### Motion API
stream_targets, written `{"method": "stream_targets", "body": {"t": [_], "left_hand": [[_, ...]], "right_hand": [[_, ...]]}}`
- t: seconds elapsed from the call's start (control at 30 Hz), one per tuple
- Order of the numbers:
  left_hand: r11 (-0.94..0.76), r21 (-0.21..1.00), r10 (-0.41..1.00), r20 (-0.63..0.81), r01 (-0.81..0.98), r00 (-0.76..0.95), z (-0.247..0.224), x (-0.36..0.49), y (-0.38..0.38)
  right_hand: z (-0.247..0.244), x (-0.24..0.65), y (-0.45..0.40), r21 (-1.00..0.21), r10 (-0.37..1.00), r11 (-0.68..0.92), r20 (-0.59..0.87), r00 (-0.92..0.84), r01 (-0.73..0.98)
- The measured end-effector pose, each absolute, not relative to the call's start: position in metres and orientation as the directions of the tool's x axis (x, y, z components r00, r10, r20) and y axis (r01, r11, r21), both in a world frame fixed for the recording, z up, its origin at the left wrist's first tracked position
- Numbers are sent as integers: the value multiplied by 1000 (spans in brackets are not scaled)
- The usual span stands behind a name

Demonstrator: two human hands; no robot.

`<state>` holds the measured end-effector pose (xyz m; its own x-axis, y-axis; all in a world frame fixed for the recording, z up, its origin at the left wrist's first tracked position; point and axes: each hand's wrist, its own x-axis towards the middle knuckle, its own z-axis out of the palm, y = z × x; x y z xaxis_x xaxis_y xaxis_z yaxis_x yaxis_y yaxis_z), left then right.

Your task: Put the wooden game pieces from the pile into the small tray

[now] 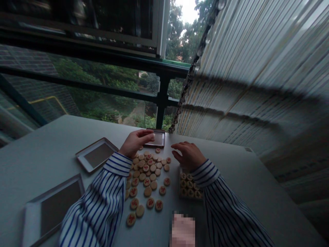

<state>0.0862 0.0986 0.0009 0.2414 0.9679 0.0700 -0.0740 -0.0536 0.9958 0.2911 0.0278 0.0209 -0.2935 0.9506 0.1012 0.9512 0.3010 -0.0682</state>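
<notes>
Several round wooden xiangqi pieces (146,168) lie loosely spread on the white table, many with red characters, others plain side up. My left hand (136,141) is above the far end of this spread, at the near left corner of a small shallow tray (159,139). Its thumb and fingers are drawn together; whatever is between the tips cannot be made out. My right hand (189,155) hovers over the far part of a box (180,192) holding pieces with dark characters in rows. Its thumb and fingers are apart, with nothing visible between them.
Left of the pieces lie a shallow rectangular tray or lid (88,166) and a larger one (32,212). A pixelated pink patch (183,230) is at the near edge. Beyond the white table (231,178) are a railed window (161,96) and a striped curtain (231,68).
</notes>
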Motion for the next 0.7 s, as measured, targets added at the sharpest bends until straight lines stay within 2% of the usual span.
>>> {"method": "stream_targets", "body": {"t": [0.27, 0.47, 0.7], "left_hand": [[-136, 990, 958, 126, 22, 256, 14, 87, 83], [-208, 970, 950, 170, 125, 263, 13, 96, 62], [-176, 979, 949, 140, 106, 284, 15, 109, 30]], "right_hand": [[26, 302, 7, -96, 948, 308, 114, -297, 947], [28, 316, -12, -114, 935, 322, 193, -297, 940], [23, 329, -27, -135, 911, 358, 266, -314, 924]]}}
